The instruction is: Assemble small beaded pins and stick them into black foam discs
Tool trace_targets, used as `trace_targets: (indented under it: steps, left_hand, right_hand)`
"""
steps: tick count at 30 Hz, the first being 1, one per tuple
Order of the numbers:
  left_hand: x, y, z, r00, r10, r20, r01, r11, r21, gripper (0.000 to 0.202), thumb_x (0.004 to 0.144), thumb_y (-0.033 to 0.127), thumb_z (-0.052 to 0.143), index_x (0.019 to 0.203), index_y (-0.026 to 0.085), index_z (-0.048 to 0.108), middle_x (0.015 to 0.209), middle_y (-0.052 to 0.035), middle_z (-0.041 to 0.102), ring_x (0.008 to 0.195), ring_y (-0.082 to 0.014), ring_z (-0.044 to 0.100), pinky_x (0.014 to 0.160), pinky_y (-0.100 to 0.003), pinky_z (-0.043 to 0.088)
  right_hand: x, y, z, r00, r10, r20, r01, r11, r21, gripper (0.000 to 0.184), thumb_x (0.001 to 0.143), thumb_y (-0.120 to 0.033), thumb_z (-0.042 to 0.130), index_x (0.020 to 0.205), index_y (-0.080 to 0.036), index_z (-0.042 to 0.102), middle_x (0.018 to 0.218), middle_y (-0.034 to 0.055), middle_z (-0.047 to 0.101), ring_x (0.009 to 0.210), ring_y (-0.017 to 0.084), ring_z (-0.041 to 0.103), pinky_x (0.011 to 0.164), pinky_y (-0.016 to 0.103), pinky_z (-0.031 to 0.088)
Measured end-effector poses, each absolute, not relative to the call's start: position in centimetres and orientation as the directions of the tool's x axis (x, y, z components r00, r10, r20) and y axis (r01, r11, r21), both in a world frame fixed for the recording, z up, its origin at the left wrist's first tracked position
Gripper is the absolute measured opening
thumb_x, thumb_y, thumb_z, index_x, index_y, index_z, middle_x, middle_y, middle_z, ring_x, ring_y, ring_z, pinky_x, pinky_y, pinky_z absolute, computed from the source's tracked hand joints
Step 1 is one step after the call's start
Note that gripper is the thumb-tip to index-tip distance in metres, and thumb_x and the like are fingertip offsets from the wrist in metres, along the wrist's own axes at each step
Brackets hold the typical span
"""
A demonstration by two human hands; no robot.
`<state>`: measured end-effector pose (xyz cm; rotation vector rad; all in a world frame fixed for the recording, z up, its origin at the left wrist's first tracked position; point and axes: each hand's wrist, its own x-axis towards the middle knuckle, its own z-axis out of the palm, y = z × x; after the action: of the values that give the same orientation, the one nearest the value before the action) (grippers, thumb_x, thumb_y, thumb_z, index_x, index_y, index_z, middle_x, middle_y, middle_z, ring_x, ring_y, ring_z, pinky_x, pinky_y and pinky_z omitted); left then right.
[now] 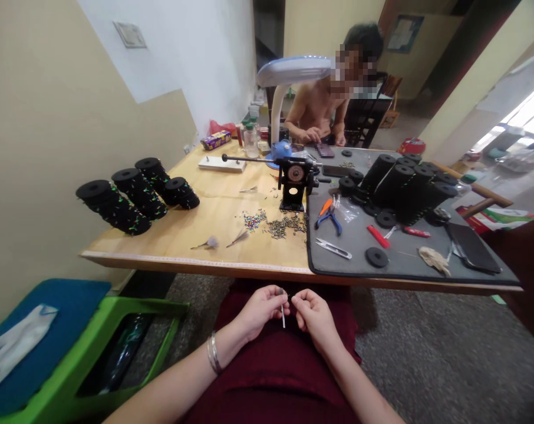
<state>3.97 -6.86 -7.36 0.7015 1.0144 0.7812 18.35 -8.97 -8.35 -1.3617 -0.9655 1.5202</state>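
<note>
Both my hands are in my lap, just below the front edge of the wooden table, over a dark red cloth. My left hand is closed in a pinch and my right hand is closed too, fingertips almost touching. Between them hangs a small thin pale piece, too small to name. A silver bangle sits on my left wrist. Loose small beads and small metal parts lie on the table straight ahead.
A black hand-crank device stands mid-table beside a grey mat with pliers, scissors and black foam rolls. More black rolls lie left. A desk lamp and another person are at the far end. A green stool stands left.
</note>
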Motion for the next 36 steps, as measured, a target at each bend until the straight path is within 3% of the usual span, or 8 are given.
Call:
trace_targets:
  steps: [8,16,36]
  left_hand:
    - [3.8,-6.6,-8.0,0.282,0.845,-0.454,-0.242,0.520,0.819,0.018,0.066,0.025,0.068,0.074,0.013,0.057,0.064,-0.0001,0.058,0.057,-0.0093,0.057,0.051,-0.018,0.038]
    - [3.5,-6.7,-8.5,0.164,0.967,-0.195,-0.054,0.206,0.977,0.015,0.072,0.028,0.063,0.074,0.015,0.055,0.065,0.0002,0.061,0.059,-0.0127,0.060,0.057,-0.024,0.046]
    - [3.5,-6.6,-8.0,0.175,0.931,-0.322,-0.124,0.345,0.930,0.017,0.068,0.027,0.066,0.071,0.014,0.056,0.060,0.0002,0.061,0.048,-0.0081,0.051,0.049,-0.020,0.039]
  right_hand:
    - [18.2,-9.5,-7.7,-0.085,0.936,-0.341,-0.089,-0.348,-0.933,0.032,0.072,-0.047,0.062,0.066,-0.019,0.048,0.032,-0.0094,0.044,0.028,0.005,0.029,0.033,0.016,0.019]
    - [18.0,-9.5,-7.7,-0.076,0.929,-0.361,-0.067,-0.366,-0.928,0.030,0.072,-0.045,0.062,0.064,-0.019,0.047,0.031,-0.0094,0.045,0.027,0.005,0.028,0.033,0.017,0.018]
    - [17.9,-9.5,-8.5,-0.098,0.923,-0.372,-0.041,-0.377,-0.925,0.031,0.073,-0.045,0.061,0.064,-0.018,0.047,0.032,-0.0092,0.046,0.026,0.004,0.029,0.033,0.016,0.019]
